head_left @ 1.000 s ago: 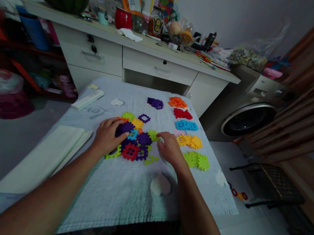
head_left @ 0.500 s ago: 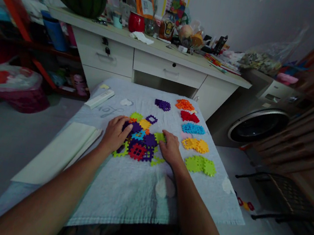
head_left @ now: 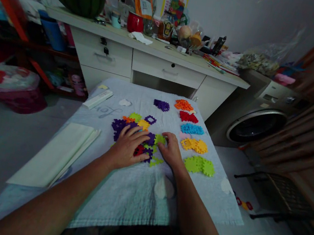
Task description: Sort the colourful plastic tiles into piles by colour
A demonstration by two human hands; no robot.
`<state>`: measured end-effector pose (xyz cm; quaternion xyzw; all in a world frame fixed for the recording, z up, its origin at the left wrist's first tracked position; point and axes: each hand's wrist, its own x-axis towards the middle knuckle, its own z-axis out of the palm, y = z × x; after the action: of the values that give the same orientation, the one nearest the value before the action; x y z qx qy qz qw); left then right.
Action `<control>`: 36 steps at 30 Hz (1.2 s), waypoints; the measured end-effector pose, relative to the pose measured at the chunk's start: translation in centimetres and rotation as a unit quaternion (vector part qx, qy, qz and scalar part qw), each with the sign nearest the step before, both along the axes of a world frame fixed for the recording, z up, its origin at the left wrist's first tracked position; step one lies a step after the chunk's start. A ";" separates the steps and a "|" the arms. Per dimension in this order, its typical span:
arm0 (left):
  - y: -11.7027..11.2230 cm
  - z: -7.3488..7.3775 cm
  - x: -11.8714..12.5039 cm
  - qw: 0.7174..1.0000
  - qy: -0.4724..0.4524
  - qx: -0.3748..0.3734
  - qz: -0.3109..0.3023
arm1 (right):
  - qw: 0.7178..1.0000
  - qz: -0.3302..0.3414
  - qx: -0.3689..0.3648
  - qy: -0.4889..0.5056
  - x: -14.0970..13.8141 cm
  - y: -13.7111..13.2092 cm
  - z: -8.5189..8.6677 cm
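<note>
My left hand [head_left: 128, 147] lies with its fingers spread over a mixed pile of toothed plastic interlocking tiles. Purple tiles [head_left: 119, 127] show beyond its fingers, and a red tile [head_left: 139, 150] is partly covered beneath it. At the pile's right side my right hand [head_left: 170, 150] has its thumb and forefinger closed on the edge of a light green tile [head_left: 159, 139]. A yellow tile [head_left: 143, 124] and a hollow purple tile [head_left: 150, 119] lie at the pile's far side.
Sorted tiles lie along the right: orange [head_left: 184, 105], red [head_left: 188, 117], blue [head_left: 192, 129], yellow [head_left: 194, 145] and green [head_left: 199, 165]. A purple group [head_left: 161, 105] sits farther back. Folded white sheets [head_left: 53, 154] and a white box [head_left: 98, 99] rest on the left of the cloth [head_left: 127, 197].
My left hand has moved right and nearer me, from the pile's left edge to over its middle, its fingers now spread. Purple tiles now lie at the pile's left. My right hand has barely moved.
</note>
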<state>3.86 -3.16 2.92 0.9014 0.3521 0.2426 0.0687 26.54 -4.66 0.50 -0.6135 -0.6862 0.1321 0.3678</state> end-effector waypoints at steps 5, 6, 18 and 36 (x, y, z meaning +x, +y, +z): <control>-0.7 -0.4 0.6 0.996 0.055 -0.055 -0.032 | 0.999 0.018 -0.034 -0.033 -0.3 -0.2 0.4; -0.7 -0.4 0.7 0.996 0.061 -0.059 -0.032 | 0.999 0.019 -0.037 -0.027 -0.2 -0.3 0.5; -0.8 -0.7 1.0 0.996 0.073 -0.057 -0.004 | 0.994 0.020 -0.035 0.097 0.2 -1.3 1.3; -1.0 -0.6 1.1 0.995 0.086 -0.041 -0.021 | 0.953 0.054 -0.151 0.255 1.9 -2.2 2.9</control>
<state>5.01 -4.15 2.28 0.9225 0.3475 0.1478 0.0799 28.43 -6.87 3.44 -0.5699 -0.5733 0.4060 0.4263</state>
